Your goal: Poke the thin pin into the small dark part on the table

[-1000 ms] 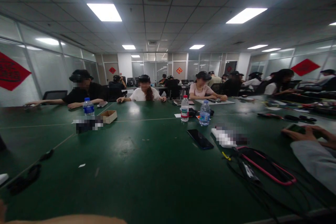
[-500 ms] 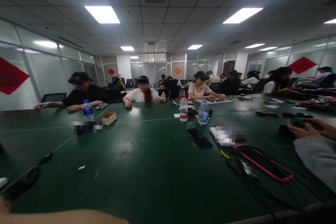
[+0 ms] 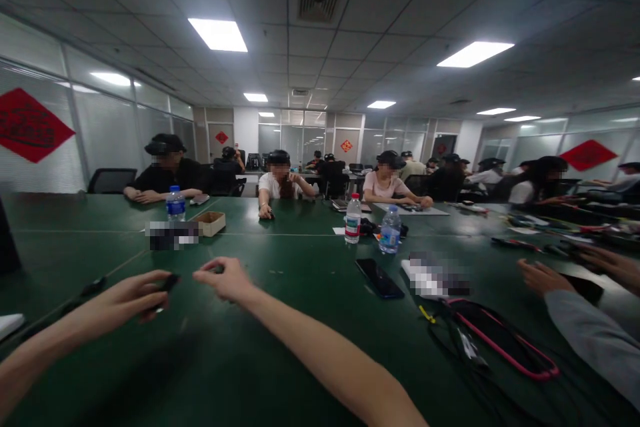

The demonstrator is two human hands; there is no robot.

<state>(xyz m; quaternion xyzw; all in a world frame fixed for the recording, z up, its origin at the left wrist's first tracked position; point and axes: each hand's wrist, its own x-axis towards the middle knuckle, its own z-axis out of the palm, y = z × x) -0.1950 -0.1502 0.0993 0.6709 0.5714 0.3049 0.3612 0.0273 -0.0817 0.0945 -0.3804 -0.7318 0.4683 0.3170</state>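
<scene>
The fingers (image 3: 157, 276) of the left hand (image 3: 127, 298) grasp a small black object (image 3: 172, 282) near their tips, above the surface (image 3: 310, 260). The right hand (image 3: 231, 280) is just beside it, fingers curled toward the thumb; something dark shows between them, but I cannot tell whether they hold anything. For handling so small a piece, a light, steady pinch with the wrists low should work best, both hands near each other and in plain sight.

Outward, the green surface is glossy, with a seam running across it. An open cardboard box (image 3: 216, 227) stands beyond the hands, beside a blue-capped bottle (image 3: 175, 207). To the right lie a dark phone (image 3: 379, 278) and black cables (image 3: 453, 340), with a co-worker's grey sleeve (image 3: 590, 333) close by. More people in dark caps sit around the room, under bright ceiling panels (image 3: 220, 35), between glass partitions (image 3: 107, 127).
</scene>
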